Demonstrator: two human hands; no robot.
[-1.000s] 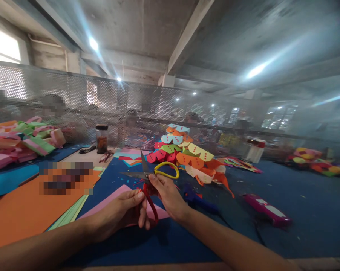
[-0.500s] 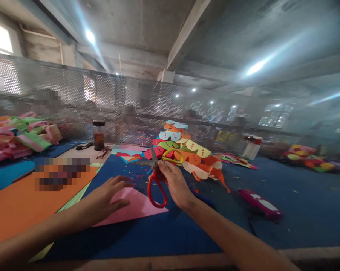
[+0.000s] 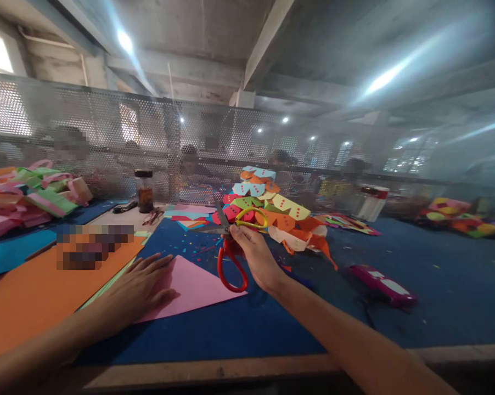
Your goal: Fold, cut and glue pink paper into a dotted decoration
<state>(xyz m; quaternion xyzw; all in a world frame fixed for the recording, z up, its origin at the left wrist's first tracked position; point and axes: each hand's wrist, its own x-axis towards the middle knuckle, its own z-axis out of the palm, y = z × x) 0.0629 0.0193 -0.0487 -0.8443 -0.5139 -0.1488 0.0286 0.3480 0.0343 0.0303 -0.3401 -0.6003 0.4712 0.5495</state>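
Note:
A pink sheet of paper with a pointed right end lies on the blue table cover. My left hand rests flat on its left part, fingers spread. Above the sheet's right side, my right hand holds scissors with one red and one yellow handle loop. The scissor blades are apart and point up and to the left. Just behind my right hand stands a heap of folded, dotted paper pieces in several colours.
Orange sheets lie at the left, near a jar with a dark lid. A purple device sits at the right. Paper shapes are piled at the far left. A perforated metal screen stands behind the table.
My left hand has lowered and moved slightly left, now flat on the pink sheet. My right hand still holds the scissors, a little higher in view. The camera view has shifted slightly.

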